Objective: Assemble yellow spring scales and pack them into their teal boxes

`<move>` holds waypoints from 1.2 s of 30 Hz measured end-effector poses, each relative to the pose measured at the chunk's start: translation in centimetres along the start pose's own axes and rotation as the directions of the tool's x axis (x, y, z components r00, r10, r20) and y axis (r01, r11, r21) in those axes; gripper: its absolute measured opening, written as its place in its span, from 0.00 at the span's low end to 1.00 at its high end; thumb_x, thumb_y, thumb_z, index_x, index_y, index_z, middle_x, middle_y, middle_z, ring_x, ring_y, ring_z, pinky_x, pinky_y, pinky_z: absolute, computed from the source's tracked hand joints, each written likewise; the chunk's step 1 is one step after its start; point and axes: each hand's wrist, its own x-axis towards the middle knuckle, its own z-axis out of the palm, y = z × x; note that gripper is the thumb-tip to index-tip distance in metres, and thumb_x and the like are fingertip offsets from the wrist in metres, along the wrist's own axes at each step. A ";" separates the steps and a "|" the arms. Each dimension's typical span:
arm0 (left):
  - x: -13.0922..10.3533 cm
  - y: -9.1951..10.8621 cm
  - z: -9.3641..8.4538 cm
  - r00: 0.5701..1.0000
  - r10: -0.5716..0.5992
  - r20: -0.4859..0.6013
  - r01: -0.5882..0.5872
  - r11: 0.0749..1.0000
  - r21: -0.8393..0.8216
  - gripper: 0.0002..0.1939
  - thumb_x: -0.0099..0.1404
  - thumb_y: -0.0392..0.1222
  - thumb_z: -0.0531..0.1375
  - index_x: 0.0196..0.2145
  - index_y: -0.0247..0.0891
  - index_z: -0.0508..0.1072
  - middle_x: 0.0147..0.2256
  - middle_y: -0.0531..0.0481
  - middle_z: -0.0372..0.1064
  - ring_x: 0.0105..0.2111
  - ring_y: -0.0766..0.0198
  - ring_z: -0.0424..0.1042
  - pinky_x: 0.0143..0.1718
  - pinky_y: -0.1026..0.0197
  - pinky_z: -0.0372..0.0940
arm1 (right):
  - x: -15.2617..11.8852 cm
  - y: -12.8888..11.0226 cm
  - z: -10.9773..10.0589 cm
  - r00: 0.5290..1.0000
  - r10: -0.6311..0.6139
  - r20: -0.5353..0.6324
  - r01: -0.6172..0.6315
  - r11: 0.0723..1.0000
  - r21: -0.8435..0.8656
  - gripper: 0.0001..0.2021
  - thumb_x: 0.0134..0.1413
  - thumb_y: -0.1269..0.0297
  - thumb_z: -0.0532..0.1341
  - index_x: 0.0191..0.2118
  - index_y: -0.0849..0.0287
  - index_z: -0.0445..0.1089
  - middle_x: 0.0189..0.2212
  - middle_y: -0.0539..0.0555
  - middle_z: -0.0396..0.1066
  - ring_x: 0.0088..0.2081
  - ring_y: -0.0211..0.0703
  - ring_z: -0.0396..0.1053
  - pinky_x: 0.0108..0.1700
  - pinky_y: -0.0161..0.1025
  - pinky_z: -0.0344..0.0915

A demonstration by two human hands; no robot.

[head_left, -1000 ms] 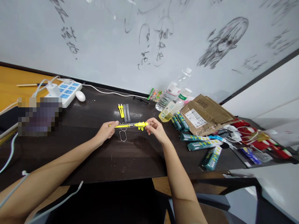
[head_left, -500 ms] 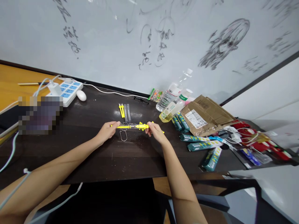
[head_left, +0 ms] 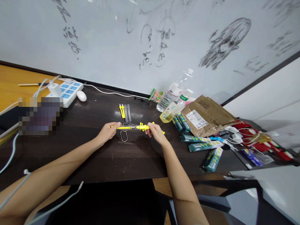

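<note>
Centre of frame: the left hand (head_left: 108, 131) and right hand (head_left: 156, 132) are apart, with a slim yellow-and-clear stick (head_left: 132, 127) spanning the gap between them. Fingers of each are pinched on it, one hand near either end; yellow tips poke out past the right hand. Stick lies roughly level across the frame, over the dark table (head_left: 93, 165). Just below it, a bent wire loop (head_left: 124, 136); its upper part is partly hidden by the stick.

Just above the hands: yellow pieces (head_left: 122, 111) side by side, grey tubes (head_left: 127, 113) right next to them. Higher, glasses (head_left: 142, 101) and a green snack packet (head_left: 155, 95).

Right of centre: bottles (head_left: 169, 97), a flattened brown package (head_left: 207, 114) with a white label, several teal boxes (head_left: 206, 145) scattered below it. Left: white power strip (head_left: 71, 93), white mouse (head_left: 81, 96) touching or just beside it, cannot tell. Top: whiteboard (head_left: 105, 47), black scrawl and a drawn head.
</note>
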 end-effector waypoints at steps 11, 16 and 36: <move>-0.1 0.1 0.0 1.000 0.004 -0.004 -0.004 1.000 -0.007 0.16 0.61 0.52 0.57 0.28 0.35 0.66 0.13 0.64 0.42 0.11 0.76 0.42 0.13 0.71 0.37 | -0.2 -0.4 0.1 0.999 -0.032 -0.005 0.032 0.997 0.071 0.14 0.57 0.51 0.55 0.29 0.57 0.58 0.21 0.46 0.66 0.18 0.31 0.58 0.19 0.29 0.55; -0.1 0.2 0.2 1.000 -0.009 0.008 0.009 1.000 -0.001 0.16 0.61 0.52 0.57 0.29 0.35 0.67 0.12 0.64 0.42 0.11 0.76 0.42 0.13 0.71 0.37 | -0.1 -0.1 0.3 1.000 -0.002 -0.030 0.001 0.999 -0.033 0.26 0.60 0.44 0.47 0.21 0.59 0.59 0.18 0.48 0.62 0.17 0.31 0.57 0.20 0.31 0.55; -0.2 0.4 0.2 1.000 0.016 -0.014 -0.017 1.000 -0.021 0.16 0.60 0.53 0.58 0.29 0.35 0.67 0.12 0.64 0.42 0.11 0.76 0.42 0.13 0.71 0.38 | -0.2 -0.3 0.3 0.998 -0.047 -0.034 0.051 0.990 0.132 0.13 0.58 0.50 0.54 0.38 0.55 0.58 0.22 0.45 0.67 0.18 0.32 0.58 0.18 0.30 0.56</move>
